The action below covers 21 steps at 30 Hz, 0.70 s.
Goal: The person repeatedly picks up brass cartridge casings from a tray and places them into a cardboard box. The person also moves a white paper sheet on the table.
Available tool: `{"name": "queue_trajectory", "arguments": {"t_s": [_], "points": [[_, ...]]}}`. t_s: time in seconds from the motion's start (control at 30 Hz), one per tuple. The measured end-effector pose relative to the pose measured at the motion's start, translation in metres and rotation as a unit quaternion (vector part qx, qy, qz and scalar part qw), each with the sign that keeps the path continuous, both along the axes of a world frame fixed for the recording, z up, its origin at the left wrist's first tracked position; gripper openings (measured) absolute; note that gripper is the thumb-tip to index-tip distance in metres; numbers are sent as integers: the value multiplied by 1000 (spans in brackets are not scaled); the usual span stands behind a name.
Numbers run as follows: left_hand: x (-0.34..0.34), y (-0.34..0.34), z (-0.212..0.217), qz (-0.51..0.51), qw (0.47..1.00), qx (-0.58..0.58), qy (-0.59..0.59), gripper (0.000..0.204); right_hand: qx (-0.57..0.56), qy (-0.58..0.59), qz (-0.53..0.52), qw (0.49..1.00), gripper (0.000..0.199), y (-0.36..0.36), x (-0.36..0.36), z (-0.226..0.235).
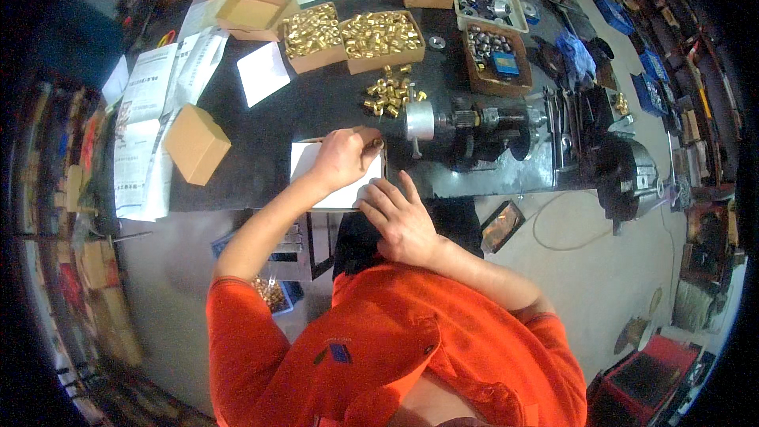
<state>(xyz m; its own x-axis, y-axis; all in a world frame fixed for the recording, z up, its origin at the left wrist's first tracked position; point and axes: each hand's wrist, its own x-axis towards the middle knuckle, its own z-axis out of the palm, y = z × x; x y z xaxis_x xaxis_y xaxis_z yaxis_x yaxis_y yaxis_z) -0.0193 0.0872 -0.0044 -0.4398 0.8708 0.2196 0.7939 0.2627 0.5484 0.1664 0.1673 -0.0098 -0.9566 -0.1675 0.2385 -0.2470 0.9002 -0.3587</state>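
Observation:
At the table's near edge lies a white sheet (pixel 303 160), with a brown cardboard edge beside it on the right; it looks like paper in or on a shallow box. My left hand (pixel 341 160) is closed above it, and a small dark end shows at the fingertips, too small to name. Fingers apart, my right hand (pixel 401 221) rests against the sheet's right near corner. Beyond the hands, a loose pile of brass fittings (pixel 387 93) lies beside a clamping fixture with a silver cylinder (pixel 420 120).
Two cardboard boxes of brass fittings (pixel 383 38) stand farther back, near an open carton (pixel 254 12). A closed carton (pixel 196 145) and newspaper (pixel 145 119) lie left. Wrenches (pixel 565 130), a bin of metal parts (pixel 492 55) and a dark machine (pixel 626 174) occupy the right.

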Motion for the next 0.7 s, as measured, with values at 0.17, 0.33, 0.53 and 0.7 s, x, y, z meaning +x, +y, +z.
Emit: {"name": "queue_trajectory", "arguments": {"t_s": [0.17, 0.33, 0.53, 0.7], "points": [[-3, 0, 9, -18, 1000, -15, 21, 25, -4, 3, 0, 1000, 69, 0, -1, 2], [-32, 5, 53, 25, 981, -91, -168, 32, -16, 11, -4, 1000, 70, 0, 3, 10], [-95, 35, 1, 1, 990, -134, -45, 33, -64, 37, -22, 997, 71, 13, 18, 21], [-94, 46, -22, -1, 982, -186, 12, 30, -83, 46, -51, 994, 69, 25, 31, 18]]}}
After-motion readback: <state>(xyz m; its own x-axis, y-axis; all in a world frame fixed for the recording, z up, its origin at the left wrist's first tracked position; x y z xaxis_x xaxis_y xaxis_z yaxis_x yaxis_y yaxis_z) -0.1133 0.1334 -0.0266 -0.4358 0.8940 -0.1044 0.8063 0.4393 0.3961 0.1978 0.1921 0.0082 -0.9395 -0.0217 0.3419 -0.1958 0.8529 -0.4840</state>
